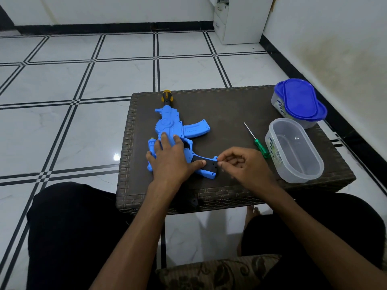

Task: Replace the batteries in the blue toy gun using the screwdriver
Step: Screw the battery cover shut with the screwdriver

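Blue toy gun (170, 127) lies flat on wicker tabletop (230, 109), long axis running away from person, yellow muzzle far end. Left hand (169, 158) presses it w/ straight fingers; right hand (240, 164) fingers pinch at grip butt. Tiled floor (73, 80).

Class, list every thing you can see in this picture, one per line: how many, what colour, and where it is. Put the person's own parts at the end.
toy gun: one, blue with a black and yellow muzzle, flat on the table's left half
screwdriver: one, green handle, on the table between gun and clear tub
clear tub: one, open, right near part of the table
lidded tub: one, blue lids, far right corner of the table
table: one, dark brown woven
floor: white tiles with black lines
left hand: flat on the gun
right hand: fingers curled at the end of the gun's grip
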The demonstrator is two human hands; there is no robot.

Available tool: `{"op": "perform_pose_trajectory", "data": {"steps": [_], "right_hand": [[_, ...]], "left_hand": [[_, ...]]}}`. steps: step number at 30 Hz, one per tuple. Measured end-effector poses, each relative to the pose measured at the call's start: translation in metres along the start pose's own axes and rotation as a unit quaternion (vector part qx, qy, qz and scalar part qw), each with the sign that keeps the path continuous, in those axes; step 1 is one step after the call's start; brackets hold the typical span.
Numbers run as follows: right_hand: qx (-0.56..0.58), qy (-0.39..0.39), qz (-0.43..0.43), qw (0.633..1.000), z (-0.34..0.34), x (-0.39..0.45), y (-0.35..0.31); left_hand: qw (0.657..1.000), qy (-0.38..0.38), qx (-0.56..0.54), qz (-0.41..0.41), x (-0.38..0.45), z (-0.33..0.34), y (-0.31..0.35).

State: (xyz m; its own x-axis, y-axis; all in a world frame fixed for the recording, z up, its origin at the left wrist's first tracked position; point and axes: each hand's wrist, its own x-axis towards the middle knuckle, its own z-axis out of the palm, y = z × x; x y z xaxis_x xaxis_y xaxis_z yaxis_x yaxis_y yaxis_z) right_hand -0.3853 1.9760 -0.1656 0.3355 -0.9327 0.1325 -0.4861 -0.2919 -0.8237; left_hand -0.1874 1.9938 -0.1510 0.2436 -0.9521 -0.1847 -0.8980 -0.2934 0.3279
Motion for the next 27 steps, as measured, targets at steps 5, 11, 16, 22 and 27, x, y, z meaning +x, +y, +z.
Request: {"op": "perform_pose_trajectory", "data": {"steps": [5, 11, 16, 22, 27], "right_hand": [[-0.035, 0.006, -0.056, 0.998, 0.008, -0.001, 0.006], [-0.055, -0.014, -0.056, 0.997, 0.006, 0.003, 0.005], [-0.072, -0.061, -0.047, 0.994, -0.002, 0.012, 0.002], [-0.11, -0.101, -0.082, 0.985, -0.007, 0.015, -0.001], [-0.116, -0.108, -0.107, 0.981, -0.009, 0.014, 0.0]], "left_hand": [[1.0, -0.005, -0.001, -0.004, 0.0, -0.001, 0.001], [1.0, -0.002, 0.001, -0.001, 0.0, -0.002, 0.001], [1.0, -0.002, 0.004, -0.001, 0.0, -0.001, 0.001], [1.0, -0.002, 0.005, 0.0, 0.0, 0.0, 0.0], [1.0, -0.005, 0.003, -0.002, 0.001, -0.001, 0.001]]}}
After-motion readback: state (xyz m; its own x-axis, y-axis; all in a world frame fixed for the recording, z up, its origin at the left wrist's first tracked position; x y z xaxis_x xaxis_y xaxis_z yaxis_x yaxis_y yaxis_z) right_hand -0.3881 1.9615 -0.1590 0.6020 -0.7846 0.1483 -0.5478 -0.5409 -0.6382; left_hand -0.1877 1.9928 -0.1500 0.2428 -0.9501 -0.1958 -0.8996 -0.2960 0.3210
